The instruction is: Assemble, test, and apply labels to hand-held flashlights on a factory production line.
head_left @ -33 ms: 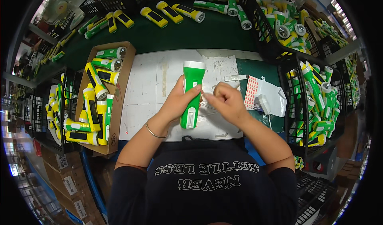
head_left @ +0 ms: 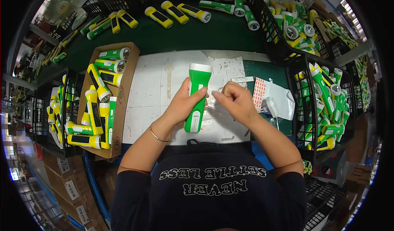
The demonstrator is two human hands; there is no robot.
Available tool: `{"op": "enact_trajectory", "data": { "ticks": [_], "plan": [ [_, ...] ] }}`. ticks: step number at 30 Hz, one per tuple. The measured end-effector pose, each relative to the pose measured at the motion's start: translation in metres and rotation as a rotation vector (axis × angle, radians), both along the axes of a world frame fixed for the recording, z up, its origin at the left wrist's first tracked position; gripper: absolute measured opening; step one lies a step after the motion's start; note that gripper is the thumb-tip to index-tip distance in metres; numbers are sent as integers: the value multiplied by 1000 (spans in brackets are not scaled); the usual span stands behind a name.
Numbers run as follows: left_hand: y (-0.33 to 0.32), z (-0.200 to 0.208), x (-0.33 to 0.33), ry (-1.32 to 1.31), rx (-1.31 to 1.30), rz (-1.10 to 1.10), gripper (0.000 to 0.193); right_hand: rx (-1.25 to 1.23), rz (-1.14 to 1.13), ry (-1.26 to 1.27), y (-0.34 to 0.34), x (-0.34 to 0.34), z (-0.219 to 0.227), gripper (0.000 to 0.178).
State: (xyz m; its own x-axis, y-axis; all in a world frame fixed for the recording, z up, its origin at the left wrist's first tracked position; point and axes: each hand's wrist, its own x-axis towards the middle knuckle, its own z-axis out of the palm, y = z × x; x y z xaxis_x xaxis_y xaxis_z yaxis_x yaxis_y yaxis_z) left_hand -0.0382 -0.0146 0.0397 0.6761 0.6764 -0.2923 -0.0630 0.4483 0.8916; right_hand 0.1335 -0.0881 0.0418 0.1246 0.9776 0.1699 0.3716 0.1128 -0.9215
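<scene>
A green flashlight (head_left: 197,104) with a white head stands nearly lengthwise before me, its head pointing away and its tail toward my body. My left hand (head_left: 184,102) is wrapped round its middle, the thumb lying across the front near the switch. Just to the right, my right hand (head_left: 236,102) hovers apart from the flashlight with curled fingers and the thumb pointing toward it. Whatever those fingers hold, if anything, is hidden. A thin white cable (head_left: 216,112) passes between the flashlight and my right hand.
An open cardboard box (head_left: 128,95) of green and yellow flashlights stands left. Black crates (head_left: 314,108) of flashlights flank the right. A red-patterned sheet (head_left: 259,93) and a white round-ended device (head_left: 271,106) lie right of the white work surface (head_left: 147,83). More flashlights (head_left: 174,12) lie along the back.
My right hand has drawn slightly right, away from the flashlight. The flashlight's tail has tilted slightly left in my left hand.
</scene>
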Motion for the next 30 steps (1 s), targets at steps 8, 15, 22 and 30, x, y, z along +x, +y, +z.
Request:
{"op": "enact_trajectory", "data": {
  "ticks": [8,15,22,30],
  "plan": [
    [-10,20,-8,475,851,-237,47,-233,265,-31,19,32,20,63],
    [13,25,-63,778,1100,-371,35,-306,250,125,9,47,22,71],
    [9,31,-44,578,794,-411,41,-335,325,371,19,19,8,68],
    [8,-27,-34,393,386,-88,65,-181,118,-607,12,-31,-64,11]
  ]
}}
